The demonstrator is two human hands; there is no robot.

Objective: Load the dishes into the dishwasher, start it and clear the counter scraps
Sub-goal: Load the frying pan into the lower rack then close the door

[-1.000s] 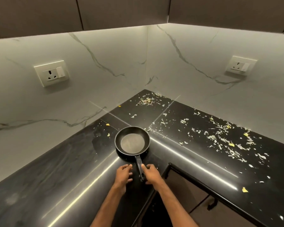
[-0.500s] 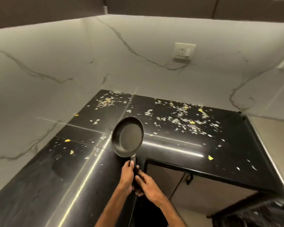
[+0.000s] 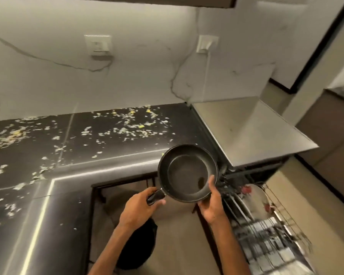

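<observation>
- Now the small round black non-stick frying pan (image 3: 187,173) hangs level in the air, off the counter's edge and just beside the steel-topped dishwasher (image 3: 246,132).
- Left hand (image 3: 139,209) curls round the pan's black handle; right hand (image 3: 211,201) pinches the near rim, thumb inside.
- Pale and yellow scraps (image 3: 127,124) lie scattered over the glossy black stone counter (image 3: 68,215).
- At lower right, the wire dishwasher rack (image 3: 276,235) stands pulled out, its contents blurred.
</observation>
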